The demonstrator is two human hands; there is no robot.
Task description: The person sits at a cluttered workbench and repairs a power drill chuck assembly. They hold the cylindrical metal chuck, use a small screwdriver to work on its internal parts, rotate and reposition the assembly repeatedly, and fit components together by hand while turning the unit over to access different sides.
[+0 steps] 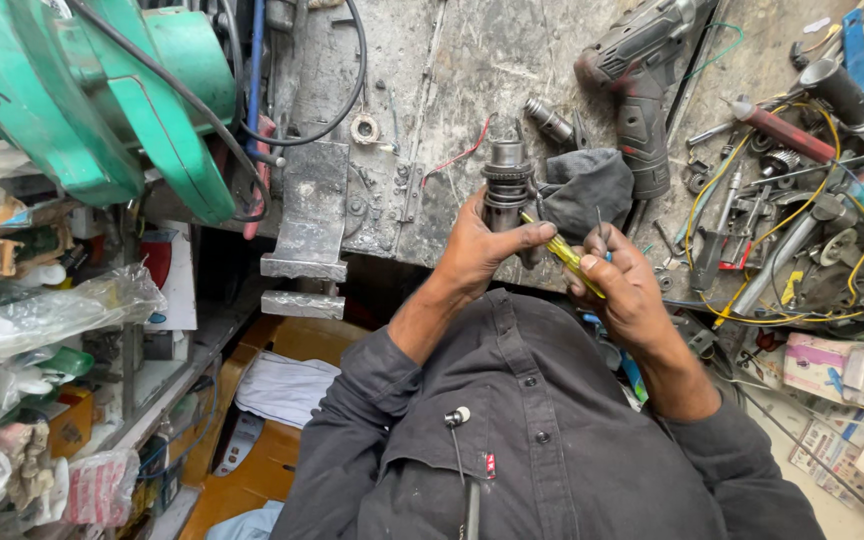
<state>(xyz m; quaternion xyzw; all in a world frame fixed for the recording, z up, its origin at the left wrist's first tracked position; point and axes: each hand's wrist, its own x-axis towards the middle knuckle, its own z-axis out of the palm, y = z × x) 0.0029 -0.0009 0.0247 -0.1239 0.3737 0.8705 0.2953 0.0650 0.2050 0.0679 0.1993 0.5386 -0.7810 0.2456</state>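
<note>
The left hand (482,250) is wrapped tight around a dark metal cylinder (505,180), a ribbed part like a chuck or gear housing, held upright at the near edge of the bench (452,70), close in front of the chest. The right hand (620,285) is curled shut around a yellow-handled screwdriver (564,255), whose shaft slants toward the lower side of the cylinder; the tip is hidden behind the left thumb, so where it bears cannot be told for sure.

To work well here, the cylinder wants to be kept square and still, with the thumb braced beside the tool and not ahead of it, in case it slips. Pressure should run along the shaft, in short controlled pushes or turns, with the wrists resting against the bench edge for steadiness.

A dark cloth (584,190) lies just behind the hands. A cordless drill (642,90) lies toward the far right, yellow wires (852,250) tangle along the right side, and a green machine (102,100) fills the far left corner.
</note>
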